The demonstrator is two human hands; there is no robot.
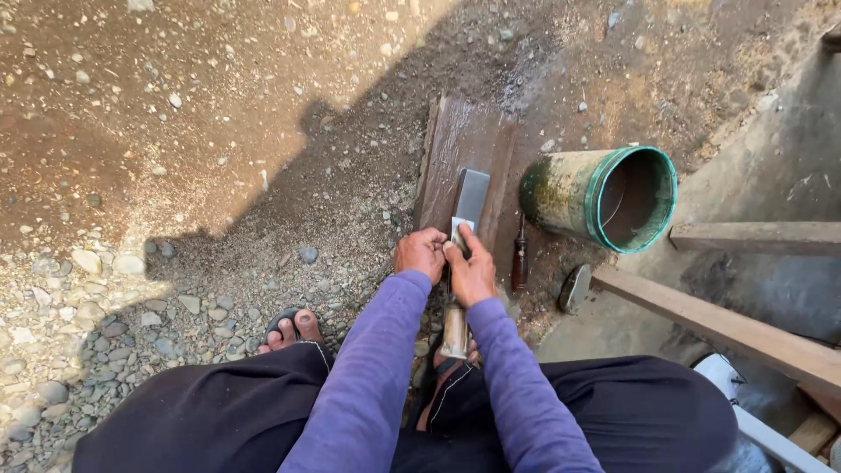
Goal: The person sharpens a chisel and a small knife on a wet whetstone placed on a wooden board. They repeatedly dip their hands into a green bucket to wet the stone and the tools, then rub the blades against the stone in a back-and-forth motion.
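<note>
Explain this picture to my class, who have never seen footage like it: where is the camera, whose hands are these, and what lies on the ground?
The camera sits on a person's head and looks down, so the purple sleeves and dark trousers are that person's own. There is no machine, only two bare hands. The left hand and the right hand meet over a flat metal blade, pressing it onto a grey rectangular stone block. That block rests on a wet brown wooden board lying on gravelly earth. The blade's pale wooden handle points back toward the person. To the right lie a green-rimmed cylindrical can on its side and a dark-handled small tool. A sandalled foot shows at the left.
</note>
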